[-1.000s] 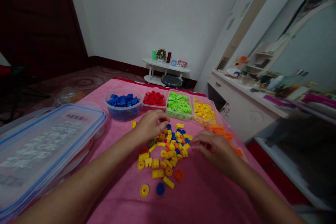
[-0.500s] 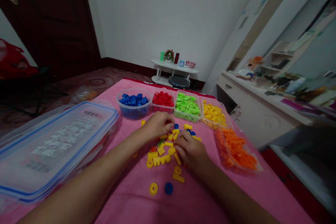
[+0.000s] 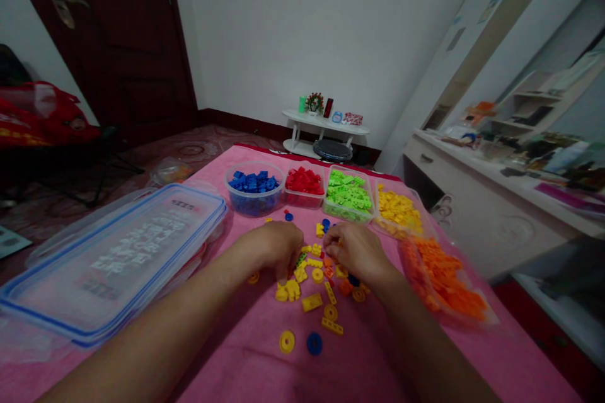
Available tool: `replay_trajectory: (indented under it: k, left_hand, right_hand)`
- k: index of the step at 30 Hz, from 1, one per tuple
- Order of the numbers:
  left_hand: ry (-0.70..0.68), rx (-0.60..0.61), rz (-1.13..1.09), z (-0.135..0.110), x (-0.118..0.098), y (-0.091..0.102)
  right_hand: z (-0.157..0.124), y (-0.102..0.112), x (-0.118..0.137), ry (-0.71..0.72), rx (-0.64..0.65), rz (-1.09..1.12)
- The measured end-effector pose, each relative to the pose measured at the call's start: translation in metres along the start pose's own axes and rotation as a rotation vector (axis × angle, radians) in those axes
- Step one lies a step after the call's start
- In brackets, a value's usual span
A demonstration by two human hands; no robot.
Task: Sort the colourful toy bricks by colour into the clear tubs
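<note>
My left hand [image 3: 282, 247] reaches down over the loose toy bricks on the pink cloth. Its fingers are bent and closed, the tips beside a yellow brick cluster [image 3: 288, 291]; whatever they grip is hidden. To its right, my right hand [image 3: 355, 249] has curled fingers drawn together, and anything in them is too small to name. Between and below the hands lie a yellow block [image 3: 312, 302], a long yellow strip [image 3: 332, 326] and an orange piece [image 3: 345, 288]. Nearer me are a yellow wheel [image 3: 286, 342] and a blue wheel [image 3: 314, 344].
Behind the hands stand a round tub of blue bricks [image 3: 230, 192] and boxes of red [image 3: 305, 200], green [image 3: 348, 214] and yellow bricks [image 3: 416, 198]. An orange-brick box [image 3: 407, 277] is at the right. Stacked lids [image 3: 142, 227] lie left. A white dresser [image 3: 454, 182] stands beyond.
My left hand has come down and nearer me over the bricks; my right hand has shifted slightly away. A yellow block now lies apart, and orange pieces show near my right hand. The view has turned left.
</note>
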State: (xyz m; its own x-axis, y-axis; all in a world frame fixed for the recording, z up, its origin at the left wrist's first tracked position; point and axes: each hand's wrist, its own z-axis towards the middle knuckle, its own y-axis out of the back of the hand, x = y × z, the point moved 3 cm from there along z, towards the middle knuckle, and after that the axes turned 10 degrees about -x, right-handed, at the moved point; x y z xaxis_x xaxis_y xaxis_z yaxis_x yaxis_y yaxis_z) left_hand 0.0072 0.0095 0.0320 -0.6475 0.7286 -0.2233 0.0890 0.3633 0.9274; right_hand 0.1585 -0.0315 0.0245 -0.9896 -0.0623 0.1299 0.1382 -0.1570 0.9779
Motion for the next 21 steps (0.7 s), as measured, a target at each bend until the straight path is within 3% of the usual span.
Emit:
replay_trajectory:
  k: [8,14,17,21]
  left_hand:
    - [-0.083,0.065,-0.029,0.0,-0.007,-0.006]
    - [-0.154,0.014,-0.154,0.002,-0.003,-0.011]
    - [-0.137,-0.04,-0.286,0.001,0.015,-0.004]
    - [-0.099,-0.177,-0.386,0.004,0.043,0.002]
  right_hand:
    - [-0.007,-0.016,0.009,-0.017,0.104,-0.128]
    - [-0.01,-0.013,0.004,-0.036,0.026,-0.001]
    - [-0.007,-0.01,-0.005,-0.161,-0.091,0.414]
    - [-0.004,-0.01,-0.01,-0.388,-0.178,1.331]
